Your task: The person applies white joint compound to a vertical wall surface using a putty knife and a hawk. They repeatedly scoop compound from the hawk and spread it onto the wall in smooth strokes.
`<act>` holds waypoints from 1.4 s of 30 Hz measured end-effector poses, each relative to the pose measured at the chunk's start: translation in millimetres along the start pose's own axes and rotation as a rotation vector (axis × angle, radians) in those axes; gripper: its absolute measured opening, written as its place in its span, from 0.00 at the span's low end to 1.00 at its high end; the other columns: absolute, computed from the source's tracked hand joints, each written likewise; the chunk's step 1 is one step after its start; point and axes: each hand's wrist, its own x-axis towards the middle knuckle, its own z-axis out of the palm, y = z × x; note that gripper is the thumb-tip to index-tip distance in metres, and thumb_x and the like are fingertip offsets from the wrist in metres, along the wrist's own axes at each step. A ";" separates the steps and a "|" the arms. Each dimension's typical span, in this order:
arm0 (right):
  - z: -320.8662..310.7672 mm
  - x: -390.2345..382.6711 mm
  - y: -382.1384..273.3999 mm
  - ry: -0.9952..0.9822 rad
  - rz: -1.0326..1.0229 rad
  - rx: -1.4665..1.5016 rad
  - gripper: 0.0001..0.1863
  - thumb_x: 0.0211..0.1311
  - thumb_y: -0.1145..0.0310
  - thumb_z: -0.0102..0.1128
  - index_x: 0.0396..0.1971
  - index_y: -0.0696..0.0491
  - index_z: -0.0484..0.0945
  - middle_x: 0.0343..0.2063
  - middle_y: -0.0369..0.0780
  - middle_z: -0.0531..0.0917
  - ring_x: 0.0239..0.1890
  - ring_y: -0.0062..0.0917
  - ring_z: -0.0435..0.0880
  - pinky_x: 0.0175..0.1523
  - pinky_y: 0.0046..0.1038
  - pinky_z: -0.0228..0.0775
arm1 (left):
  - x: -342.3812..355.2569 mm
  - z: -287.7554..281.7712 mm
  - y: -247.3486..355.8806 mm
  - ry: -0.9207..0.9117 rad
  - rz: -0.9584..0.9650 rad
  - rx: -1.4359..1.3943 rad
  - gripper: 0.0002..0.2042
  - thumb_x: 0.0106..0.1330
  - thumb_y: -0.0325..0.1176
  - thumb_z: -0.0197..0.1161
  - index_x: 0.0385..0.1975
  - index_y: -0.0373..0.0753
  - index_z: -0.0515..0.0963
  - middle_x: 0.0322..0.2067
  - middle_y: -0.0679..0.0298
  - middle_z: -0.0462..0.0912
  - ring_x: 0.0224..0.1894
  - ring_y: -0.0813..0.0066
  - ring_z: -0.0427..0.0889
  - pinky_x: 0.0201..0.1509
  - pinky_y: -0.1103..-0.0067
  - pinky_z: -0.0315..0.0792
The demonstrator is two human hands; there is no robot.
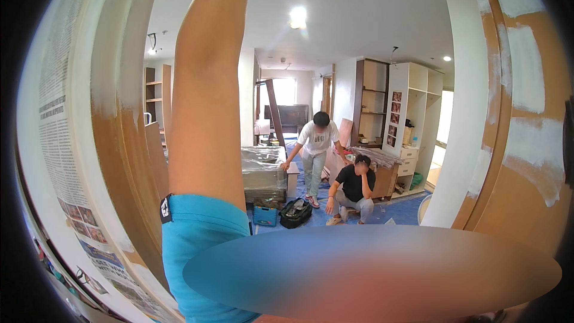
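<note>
Neither of my hands shows. A raised arm (209,84) in a short blue sleeve (203,227) fills the left of the middle and runs up past the top edge, so its hand is out of sight. By its place it looks like my left arm. Beside it stands a brown wooden frame (113,155) with patches of white paint. Newspaper (57,101) covers the panel left of that. Another brown surface (529,173), brushed with white in places, rises on the right. A large blur hides the lower middle and right.
Beyond the opening, one person (317,137) leans on plastic-wrapped furniture (263,173); another (357,180) crouches with a hand at the head. A blue toolbox (265,216) and black bag (296,212) lie on blue floor sheeting (391,212). A white cabinet (421,101) stands behind.
</note>
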 end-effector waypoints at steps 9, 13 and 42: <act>-36.9 16.5 24.5 0.022 0.092 -0.086 0.21 0.75 0.58 0.62 0.53 0.60 0.77 0.47 0.40 0.83 0.46 0.26 0.82 0.52 0.29 0.76 | -10.4 15.8 -3.9 -0.046 0.058 0.059 0.31 0.67 0.26 0.51 0.73 0.34 0.57 0.69 0.43 0.63 0.64 0.35 0.68 0.68 0.49 0.64; -69.3 34.9 49.3 0.066 0.255 -0.213 0.21 0.75 0.58 0.62 0.54 0.60 0.77 0.47 0.41 0.83 0.46 0.26 0.82 0.52 0.30 0.76 | -46.0 14.5 21.3 -0.087 0.141 0.054 0.32 0.66 0.24 0.51 0.73 0.36 0.57 0.66 0.43 0.65 0.61 0.34 0.70 0.66 0.50 0.66; 8.5 -19.0 -42.7 0.247 0.262 -0.364 0.20 0.74 0.60 0.62 0.55 0.60 0.76 0.47 0.39 0.83 0.47 0.25 0.82 0.54 0.30 0.76 | -19.1 56.2 -135.7 -0.292 -0.681 -1.332 0.10 0.72 0.32 0.56 0.50 0.45 0.78 0.47 0.62 0.81 0.51 0.71 0.79 0.50 0.71 0.77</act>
